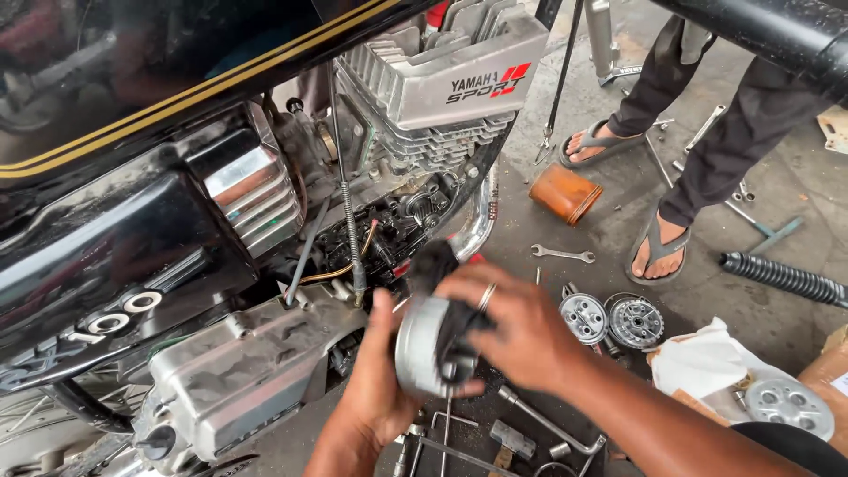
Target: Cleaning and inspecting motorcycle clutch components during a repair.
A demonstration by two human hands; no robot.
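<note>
The round metal drum [424, 349] is partly hidden by both hands, and its far face cannot be made out. It is held before the motorcycle engine [389, 177], above the concrete floor [565, 283]. The left hand [375, 389] is closed around its rim. The right hand [517, 331] is curled over a dark rag [437, 261] pressed against it.

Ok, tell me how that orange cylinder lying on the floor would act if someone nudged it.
The orange cylinder lies on its side on the concrete floor, so it would probably roll. It looks like rigid metal, likely stiff rather than fragile. Its open ribbed end suggests it is hollow, so perhaps light for its size.
</note>
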